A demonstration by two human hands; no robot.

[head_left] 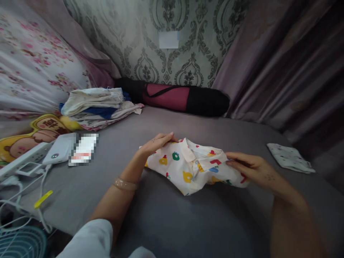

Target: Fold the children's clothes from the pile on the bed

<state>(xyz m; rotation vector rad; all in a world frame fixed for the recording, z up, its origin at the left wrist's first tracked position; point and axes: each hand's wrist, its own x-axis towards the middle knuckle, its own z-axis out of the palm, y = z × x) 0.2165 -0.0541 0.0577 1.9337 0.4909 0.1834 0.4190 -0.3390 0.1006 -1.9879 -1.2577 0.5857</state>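
A small white collared shirt (174,172), printed with yellow, red, green and blue figures, is folded partway on the grey bed sheet. Its collar and buttons face up. My left hand (158,142), with a pale bangle on the wrist, holds the shirt's far left edge near the shoulder; some of its fingertips are hidden behind the cloth. Beside the collar on the right, my right hand (245,165) pinches the shirt between thumb and fingers.
A folded white dotted cloth (290,157) lies at the right. Back left stands a pile of clothes (94,102). A black and maroon long bag (166,96) lies along the wall. A power strip (29,157), white device (60,147), cables and yellow cushion (18,145) crowd the left.
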